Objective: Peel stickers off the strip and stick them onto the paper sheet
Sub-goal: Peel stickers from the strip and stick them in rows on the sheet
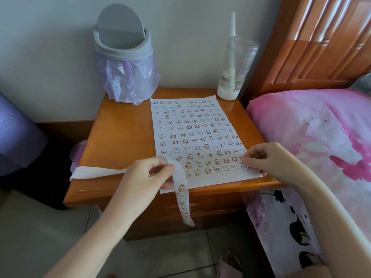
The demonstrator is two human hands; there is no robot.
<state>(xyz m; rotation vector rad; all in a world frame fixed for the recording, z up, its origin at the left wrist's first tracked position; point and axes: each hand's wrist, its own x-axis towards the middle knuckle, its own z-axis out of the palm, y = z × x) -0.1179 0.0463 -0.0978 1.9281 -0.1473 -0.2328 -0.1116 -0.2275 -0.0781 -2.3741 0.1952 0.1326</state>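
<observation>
The left hand [147,175] covers the bend of the sticker strip [178,173] and part of the paper sheet's [210,180] near edge. Fingers [252,158] of the right hand [269,157] hide part of one sticker [243,166]; far-row sticker designs are too small to identify.

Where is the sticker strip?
In the head view, the sticker strip hangs lower centre from the left hand, over the front edge of the nightstand.

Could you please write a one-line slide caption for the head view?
Left hand holds the sticker strip while right hand sets a sticker onto the paper sheet.
</observation>
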